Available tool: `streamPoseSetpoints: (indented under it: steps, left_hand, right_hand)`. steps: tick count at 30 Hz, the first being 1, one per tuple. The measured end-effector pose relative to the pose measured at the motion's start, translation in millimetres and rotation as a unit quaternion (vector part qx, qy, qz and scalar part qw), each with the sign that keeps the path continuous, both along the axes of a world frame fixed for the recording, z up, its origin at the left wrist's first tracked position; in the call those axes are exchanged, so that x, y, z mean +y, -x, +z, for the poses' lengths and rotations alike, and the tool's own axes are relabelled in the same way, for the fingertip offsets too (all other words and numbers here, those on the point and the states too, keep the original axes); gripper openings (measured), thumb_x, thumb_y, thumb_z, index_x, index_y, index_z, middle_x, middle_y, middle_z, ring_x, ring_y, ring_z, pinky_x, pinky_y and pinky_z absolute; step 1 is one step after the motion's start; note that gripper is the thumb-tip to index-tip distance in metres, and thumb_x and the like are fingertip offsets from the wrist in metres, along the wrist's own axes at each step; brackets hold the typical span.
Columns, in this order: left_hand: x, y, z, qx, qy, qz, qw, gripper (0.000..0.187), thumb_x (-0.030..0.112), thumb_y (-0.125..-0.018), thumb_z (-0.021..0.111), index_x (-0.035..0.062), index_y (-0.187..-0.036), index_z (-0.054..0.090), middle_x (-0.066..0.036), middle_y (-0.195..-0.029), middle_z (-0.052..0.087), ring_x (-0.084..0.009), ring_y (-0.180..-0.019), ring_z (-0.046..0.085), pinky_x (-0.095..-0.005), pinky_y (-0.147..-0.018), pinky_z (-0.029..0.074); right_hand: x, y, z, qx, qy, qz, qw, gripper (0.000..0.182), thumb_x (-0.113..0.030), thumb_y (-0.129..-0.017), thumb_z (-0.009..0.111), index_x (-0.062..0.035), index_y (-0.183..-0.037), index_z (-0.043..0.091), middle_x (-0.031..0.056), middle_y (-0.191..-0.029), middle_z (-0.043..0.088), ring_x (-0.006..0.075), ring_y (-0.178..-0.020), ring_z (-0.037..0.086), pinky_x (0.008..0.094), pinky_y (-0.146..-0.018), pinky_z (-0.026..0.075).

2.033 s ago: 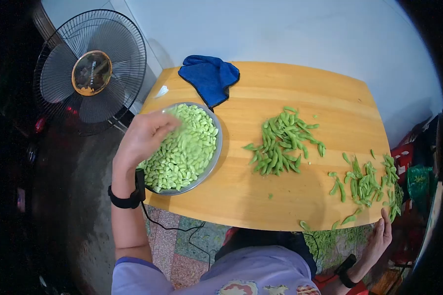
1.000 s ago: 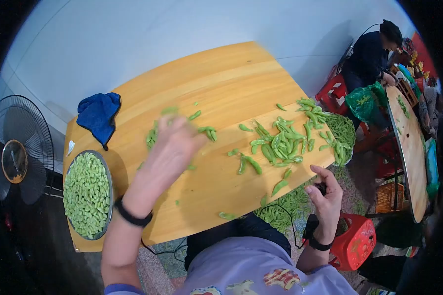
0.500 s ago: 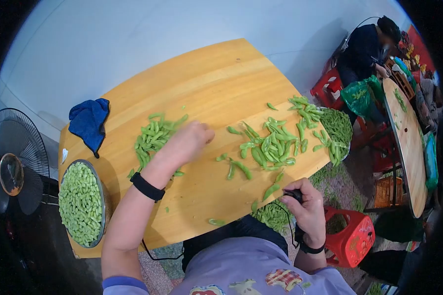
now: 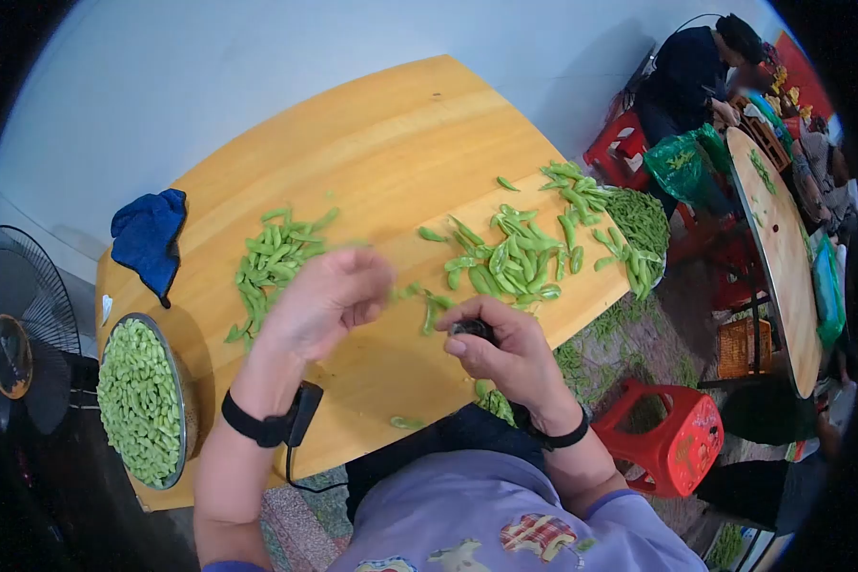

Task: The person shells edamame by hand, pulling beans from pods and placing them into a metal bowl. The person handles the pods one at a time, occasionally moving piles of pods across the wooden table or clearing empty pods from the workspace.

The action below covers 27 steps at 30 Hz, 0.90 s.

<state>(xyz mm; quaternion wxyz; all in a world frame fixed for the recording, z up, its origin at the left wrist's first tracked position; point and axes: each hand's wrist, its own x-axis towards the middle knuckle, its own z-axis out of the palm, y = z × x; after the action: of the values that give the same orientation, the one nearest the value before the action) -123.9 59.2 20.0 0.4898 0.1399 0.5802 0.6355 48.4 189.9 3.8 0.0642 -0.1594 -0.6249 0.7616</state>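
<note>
My right hand (image 4: 505, 353) is closed round a small dark tool (image 4: 473, 331), its thumb and forefinger at the tool's tip, near the front of the wooden table (image 4: 391, 114). My left hand (image 4: 329, 296), smeared by motion, hangs over the table with loosely bent fingers. It is beside the left pile of green soybean pods (image 4: 275, 257) and partly covers a few pods. To the right lies a looser pile of soybean pods (image 4: 515, 253), beyond my right hand. A few single pods (image 4: 433, 310) rest between the two hands, and one pod (image 4: 406, 422) is by the front edge.
A metal bowl heaped with pods (image 4: 141, 405) stands at the table's left corner, near a blue cloth (image 4: 150, 238) and a fan (image 4: 29, 324). More pods (image 4: 639, 229) fill a container at the right end. A red stool (image 4: 663, 434) is to my right; a person (image 4: 686, 86) sits beyond.
My right hand has moved left and up over the table with the dark tool. My left hand has turned over and shifted slightly left and down. The view has shifted a little.
</note>
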Motion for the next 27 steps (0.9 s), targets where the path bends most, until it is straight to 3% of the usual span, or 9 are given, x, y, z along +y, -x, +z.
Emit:
streamPoseSetpoints:
  steps: [4, 7, 9, 18, 27]
  left_hand:
    - [-5, -18, -9, -0.053, -0.093, 0.019, 0.994, 0.011, 0.012, -0.078, 0.066, 0.0067, -0.078, 0.056, 0.000, -0.074, 0.056, -0.0051, -0.058, 0.044, -0.0160, -0.047, 0.033]
    - [-5, -32, -8, -0.008, -0.107, 0.045, 0.993, 0.013, 0.013, -0.076, 0.068, 0.0064, -0.078, 0.057, 0.000, -0.077, 0.056, -0.0049, -0.057, 0.042, -0.0161, -0.047, 0.031]
    - [-4, -40, 0, 0.069, -0.080, 0.050, 0.993, 0.003, 0.004, -0.076, 0.063, 0.0051, -0.077, 0.060, 0.002, -0.067, 0.055, -0.0041, -0.058, 0.043, -0.0171, -0.052, 0.033]
    - [-5, -54, 8, 0.125, -0.128, 0.025, 0.984, 0.004, 0.004, -0.074, 0.064, 0.0048, -0.073, 0.061, 0.001, -0.067, 0.057, -0.0038, -0.056, 0.045, -0.0179, -0.051, 0.035]
    - [-7, -59, 14, 0.150, -0.117, 0.012, 0.982, 0.005, 0.003, -0.074, 0.065, 0.0050, -0.072, 0.061, 0.001, -0.065, 0.057, -0.0033, -0.055, 0.047, -0.0176, -0.049, 0.036]
  right_hand:
    - [-10, 10, -4, 0.073, -0.011, -0.002, 0.997, 0.021, -0.011, -0.081, 0.063, 0.0007, -0.097, 0.058, 0.0032, -0.074, 0.056, 0.0059, -0.065, 0.047, 0.0223, -0.055, 0.040]
    - [-14, 8, 3, 0.098, -0.112, -0.019, 0.989, 0.021, -0.011, -0.080, 0.064, 0.0022, -0.095, 0.057, 0.0044, -0.071, 0.055, 0.0087, -0.063, 0.047, 0.0242, -0.054, 0.041]
    - [-14, 5, 7, 0.123, -0.215, -0.016, 0.969, 0.021, -0.011, -0.079, 0.065, 0.0027, -0.093, 0.057, 0.0081, -0.070, 0.054, 0.0130, -0.061, 0.049, 0.0264, -0.055, 0.041]
    - [-12, 0, 8, 0.157, -0.333, -0.021, 0.930, 0.016, -0.010, -0.077, 0.065, 0.0000, -0.087, 0.056, 0.0131, -0.069, 0.053, 0.0263, -0.060, 0.053, 0.0314, -0.053, 0.041]
    - [-16, -9, 14, 0.168, -0.328, -0.010, 0.930, 0.017, -0.010, -0.076, 0.065, -0.0012, -0.087, 0.056, 0.0150, -0.070, 0.054, 0.0316, -0.063, 0.055, 0.0345, -0.054, 0.042]
